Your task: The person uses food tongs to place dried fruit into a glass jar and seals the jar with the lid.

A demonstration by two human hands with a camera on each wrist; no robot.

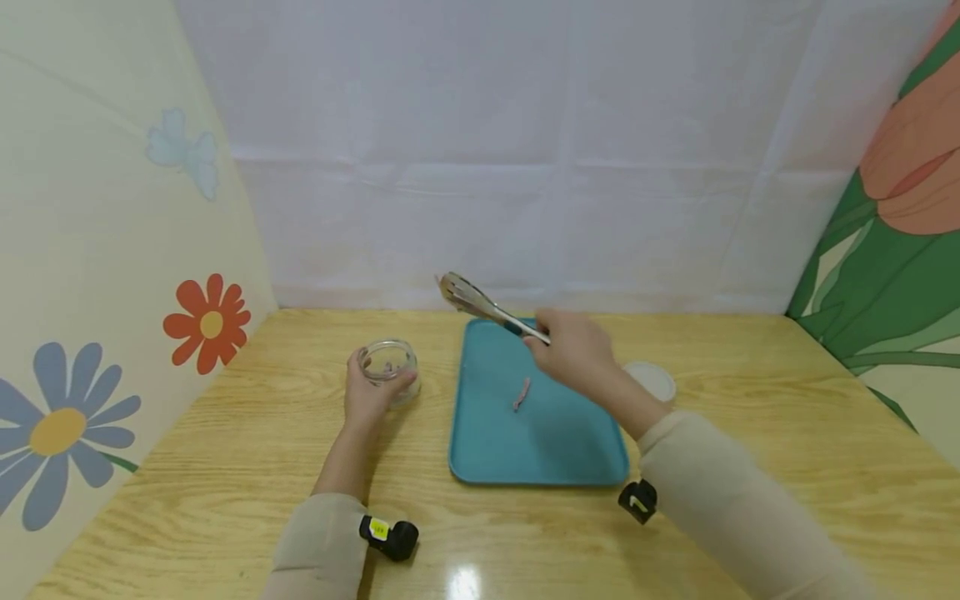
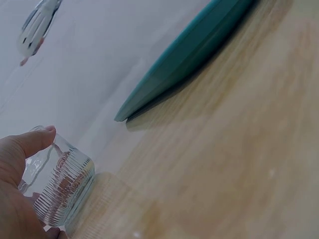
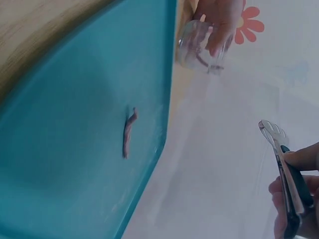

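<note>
My left hand grips a clear glass jar, fingers and thumb around its side, on the table left of the tray. Several pinkish-brown strips show through the jar's ribbed wall in the left wrist view. My right hand holds metal tongs with dark grips, raised above the tray's far edge and pointing left. A small pinkish bit sticks out at the tongs' tips; the left wrist view shows this bit too. One thin, twisted pinkish strip lies on the blue tray.
A round white lid lies on the wooden table at the tray's right, partly behind my right forearm. A white cloth hangs along the table's back edge. Flower-painted panels stand at both sides.
</note>
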